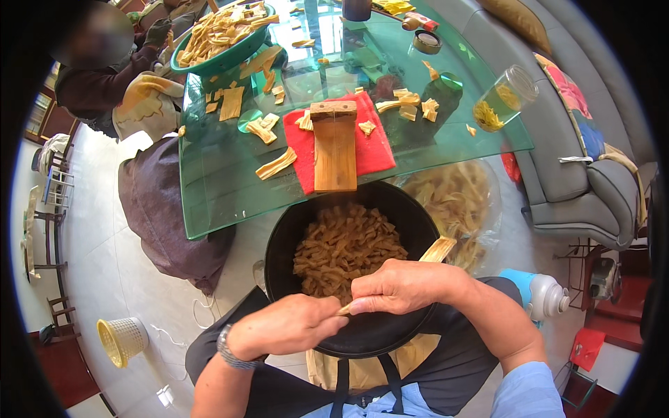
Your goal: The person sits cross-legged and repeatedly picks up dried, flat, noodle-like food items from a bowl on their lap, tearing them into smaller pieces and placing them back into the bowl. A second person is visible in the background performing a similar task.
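Observation:
Over a black round pan (277,279), my two hands hold one pale yellow dried strip (438,249). My right hand (397,287) is closed around it, with its broad end sticking out past the far side of the fist. The narrow end reaches my left hand (289,324), whose fingers are pinched on it close to my right thumb. Below, in the pan, lies a heap of short brownish-yellow pieces (348,247). A wooden board with a raised block at its far end (336,157) rests on a red cloth (375,132) at the glass table's near edge.
Scattered strips lie on the glass table (230,198). A green basin (223,64) heaped with strips stands far left, beside another person (97,90). To the right are a glass jar (506,97), a plastic bag of strips (453,202), a flask (547,296) and a grey sofa (564,188).

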Demonstrator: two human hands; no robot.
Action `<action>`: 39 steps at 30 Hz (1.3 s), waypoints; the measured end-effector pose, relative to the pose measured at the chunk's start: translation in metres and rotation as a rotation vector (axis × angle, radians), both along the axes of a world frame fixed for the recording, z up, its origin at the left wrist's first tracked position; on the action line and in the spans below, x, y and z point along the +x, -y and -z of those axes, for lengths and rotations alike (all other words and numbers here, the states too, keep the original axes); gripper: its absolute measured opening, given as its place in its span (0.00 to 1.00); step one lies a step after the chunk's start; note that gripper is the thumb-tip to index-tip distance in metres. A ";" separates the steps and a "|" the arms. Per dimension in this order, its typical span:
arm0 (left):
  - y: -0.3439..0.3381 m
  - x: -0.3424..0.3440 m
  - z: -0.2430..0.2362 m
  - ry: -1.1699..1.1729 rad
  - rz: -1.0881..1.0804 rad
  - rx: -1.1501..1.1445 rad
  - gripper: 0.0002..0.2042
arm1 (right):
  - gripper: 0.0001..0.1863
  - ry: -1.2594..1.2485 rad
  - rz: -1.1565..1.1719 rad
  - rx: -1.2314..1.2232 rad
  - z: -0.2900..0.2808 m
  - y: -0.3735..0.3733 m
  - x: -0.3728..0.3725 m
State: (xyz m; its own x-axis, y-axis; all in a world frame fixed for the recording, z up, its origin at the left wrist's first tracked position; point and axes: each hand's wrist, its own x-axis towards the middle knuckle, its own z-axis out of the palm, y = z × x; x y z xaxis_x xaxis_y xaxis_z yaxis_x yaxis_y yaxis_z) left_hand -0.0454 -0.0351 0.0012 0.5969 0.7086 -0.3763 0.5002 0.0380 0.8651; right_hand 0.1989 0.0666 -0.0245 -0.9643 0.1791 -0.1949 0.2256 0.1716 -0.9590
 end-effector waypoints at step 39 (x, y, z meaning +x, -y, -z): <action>-0.080 -0.002 0.005 -0.122 -0.758 0.527 0.14 | 0.05 -0.401 0.659 1.101 -0.013 -0.068 -0.026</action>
